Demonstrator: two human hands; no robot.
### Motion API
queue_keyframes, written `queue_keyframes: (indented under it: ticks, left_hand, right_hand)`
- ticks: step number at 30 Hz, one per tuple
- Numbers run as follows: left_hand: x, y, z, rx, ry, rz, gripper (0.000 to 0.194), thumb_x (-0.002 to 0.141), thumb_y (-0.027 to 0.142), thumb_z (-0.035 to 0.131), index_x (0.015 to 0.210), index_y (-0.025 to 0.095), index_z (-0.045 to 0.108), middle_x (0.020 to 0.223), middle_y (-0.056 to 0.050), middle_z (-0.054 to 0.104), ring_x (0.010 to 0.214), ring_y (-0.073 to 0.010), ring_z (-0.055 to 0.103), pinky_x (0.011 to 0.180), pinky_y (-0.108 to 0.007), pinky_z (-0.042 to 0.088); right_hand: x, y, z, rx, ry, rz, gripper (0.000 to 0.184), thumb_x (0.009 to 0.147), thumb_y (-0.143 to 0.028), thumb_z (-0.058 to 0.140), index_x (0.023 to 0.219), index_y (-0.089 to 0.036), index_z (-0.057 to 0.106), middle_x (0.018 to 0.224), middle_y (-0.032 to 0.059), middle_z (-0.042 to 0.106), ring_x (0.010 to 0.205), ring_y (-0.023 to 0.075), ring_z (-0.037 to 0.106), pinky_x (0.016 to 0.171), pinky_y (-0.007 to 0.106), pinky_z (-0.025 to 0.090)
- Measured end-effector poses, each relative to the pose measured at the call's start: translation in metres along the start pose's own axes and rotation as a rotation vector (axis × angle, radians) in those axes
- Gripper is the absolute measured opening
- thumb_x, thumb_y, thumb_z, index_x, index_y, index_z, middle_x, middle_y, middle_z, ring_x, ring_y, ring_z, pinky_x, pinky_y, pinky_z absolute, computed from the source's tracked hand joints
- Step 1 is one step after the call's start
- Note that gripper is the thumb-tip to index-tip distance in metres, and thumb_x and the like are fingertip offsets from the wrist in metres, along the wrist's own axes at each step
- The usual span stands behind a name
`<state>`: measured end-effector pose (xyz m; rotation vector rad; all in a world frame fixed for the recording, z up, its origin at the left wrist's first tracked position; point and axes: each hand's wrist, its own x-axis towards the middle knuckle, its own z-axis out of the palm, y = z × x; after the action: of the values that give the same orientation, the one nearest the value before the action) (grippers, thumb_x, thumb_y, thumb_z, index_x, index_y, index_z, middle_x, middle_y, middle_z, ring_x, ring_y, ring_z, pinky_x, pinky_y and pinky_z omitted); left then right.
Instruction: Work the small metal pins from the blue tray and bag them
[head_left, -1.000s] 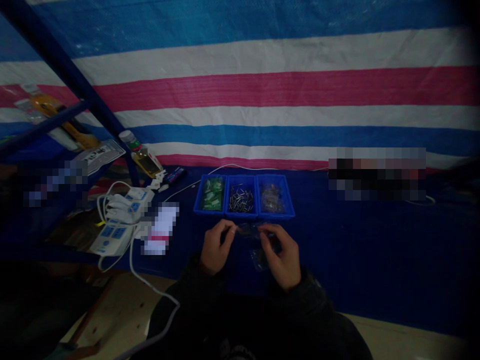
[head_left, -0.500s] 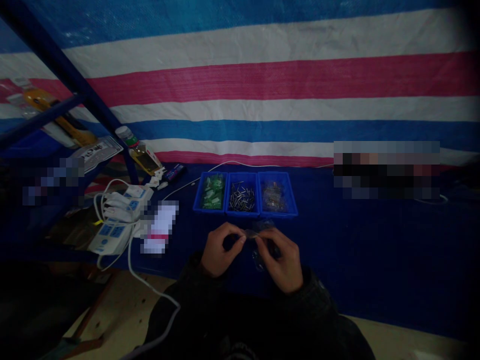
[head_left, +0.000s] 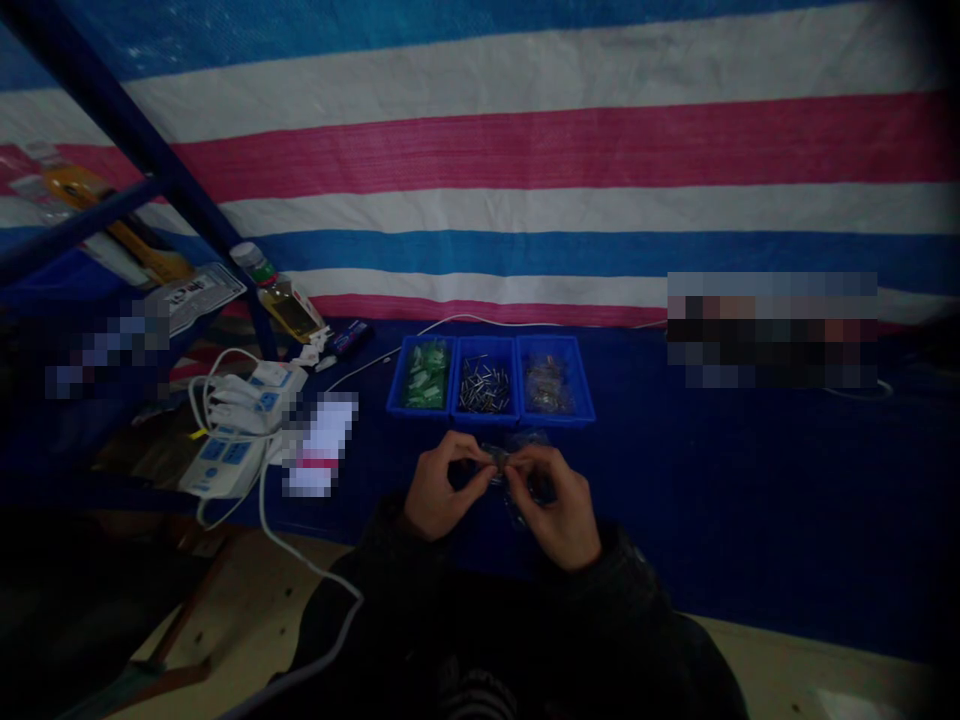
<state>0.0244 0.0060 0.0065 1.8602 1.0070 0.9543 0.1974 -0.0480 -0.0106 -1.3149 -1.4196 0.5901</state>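
Note:
My left hand [head_left: 442,490] and my right hand [head_left: 561,512] meet just in front of the bins, thumbs and forefingers pinched. Between their fingertips is a small clear plastic bag [head_left: 496,456]; whether anything is inside it is too dim to tell. More crumpled clear plastic [head_left: 529,438] lies on the table behind and below my right fingers. Three joined blue bins stand beyond. Green packets [head_left: 427,375] fill the left one, loose metal pins [head_left: 484,385] the middle one, and small clear packets [head_left: 549,385] the right one.
On the left sit a white power strip [head_left: 217,465] with tangled cords, a blurred-out phone-like screen [head_left: 324,445] and a leaning bottle [head_left: 289,308]. A blue metal frame [head_left: 157,150] rises there. A pixelated object [head_left: 772,330] lies at the back right of the blue table [head_left: 712,480].
My fingertips have drawn closer together on the clear bag, and it looks more bunched between them. The whole view has shifted slightly; the bins and their contents appear unchanged.

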Motion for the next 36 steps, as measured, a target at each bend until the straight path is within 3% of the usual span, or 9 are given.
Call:
queue_keyframes:
  ticks: [2, 5, 9, 14, 21, 27, 31, 36]
  left_hand:
    - [0.000, 0.000, 0.000, -0.006, 0.003, 0.010, 0.019, 0.087, 0.021, 0.070, 0.102, 0.018, 0.060, 0.092, -0.005, 0.076, 0.086, -0.0179, 0.074, 0.080, -0.028, 0.055]
    - [0.001, 0.002, -0.002, 0.039, -0.035, 0.066, 0.009, 0.093, 0.022, 0.063, 0.100, 0.018, 0.068, 0.096, -0.007, 0.076, 0.090, -0.0190, 0.072, 0.084, -0.031, 0.055]
    - [0.004, 0.003, -0.005, 0.059, -0.069, 0.137, 0.021, 0.097, 0.018, 0.054, 0.105, 0.020, 0.073, 0.103, -0.008, 0.075, 0.098, -0.0203, 0.070, 0.090, -0.035, 0.055]
    - [0.004, 0.000, -0.004, 0.033, -0.055, 0.148, 0.026, 0.099, 0.016, 0.051, 0.109, 0.022, 0.074, 0.108, -0.008, 0.075, 0.104, -0.0212, 0.069, 0.095, -0.038, 0.055]
    - [0.004, -0.005, -0.005, 0.028, -0.064, 0.156, 0.035, 0.101, 0.013, 0.043, 0.110, 0.023, 0.076, 0.107, -0.007, 0.076, 0.104, -0.0197, 0.069, 0.095, -0.038, 0.056]
    - [0.005, -0.002, -0.005, 0.064, -0.037, 0.138, 0.017, 0.095, 0.025, 0.063, 0.103, 0.022, 0.077, 0.100, -0.008, 0.077, 0.097, -0.0217, 0.070, 0.091, -0.038, 0.057]
    - [0.005, 0.001, -0.005, 0.099, 0.014, 0.179, 0.011, 0.092, 0.028, 0.068, 0.092, 0.021, 0.077, 0.093, -0.008, 0.075, 0.095, -0.0224, 0.067, 0.089, -0.039, 0.056]
    - [0.005, 0.002, -0.005, 0.118, 0.049, 0.187, 0.010, 0.089, 0.028, 0.071, 0.084, 0.020, 0.074, 0.093, -0.008, 0.074, 0.093, -0.0219, 0.067, 0.088, -0.038, 0.054]
  right_hand:
    - [0.001, -0.002, -0.001, -0.022, -0.016, -0.037, 0.003, 0.094, -0.023, 0.060, 0.095, -0.024, 0.063, 0.072, -0.0023, 0.062, 0.060, 0.0133, 0.056, 0.061, 0.027, 0.047]
    - [0.004, -0.007, -0.003, -0.026, -0.047, -0.073, 0.011, 0.095, -0.023, 0.057, 0.091, -0.023, 0.066, 0.080, 0.0013, 0.068, 0.068, 0.0152, 0.061, 0.064, 0.029, 0.050]
    - [0.005, -0.009, -0.005, -0.016, -0.042, -0.056, 0.015, 0.095, -0.021, 0.056, 0.099, -0.024, 0.070, 0.092, 0.0035, 0.073, 0.078, 0.0175, 0.067, 0.070, 0.030, 0.053]
    - [0.003, -0.003, -0.006, -0.006, -0.057, -0.046, 0.025, 0.096, -0.020, 0.050, 0.106, -0.025, 0.072, 0.091, 0.0026, 0.075, 0.082, 0.0193, 0.071, 0.080, 0.034, 0.056]
    - [0.004, 0.000, -0.005, -0.017, 0.026, 0.013, 0.016, 0.094, -0.022, 0.060, 0.100, -0.026, 0.075, 0.099, 0.0022, 0.077, 0.092, 0.0209, 0.073, 0.087, 0.036, 0.056]
    - [0.005, 0.001, -0.005, -0.030, -0.010, 0.017, 0.012, 0.090, -0.026, 0.067, 0.098, -0.025, 0.075, 0.094, 0.0028, 0.076, 0.083, 0.0203, 0.072, 0.080, 0.036, 0.058]
    - [0.007, -0.001, -0.005, -0.007, -0.023, -0.059, 0.009, 0.092, -0.029, 0.066, 0.092, -0.025, 0.075, 0.101, 0.0051, 0.073, 0.093, 0.0216, 0.070, 0.087, 0.038, 0.057]
    - [0.005, -0.001, -0.005, -0.031, -0.027, -0.011, 0.012, 0.094, -0.032, 0.063, 0.088, -0.023, 0.069, 0.093, 0.0049, 0.072, 0.084, 0.0197, 0.069, 0.078, 0.034, 0.056]
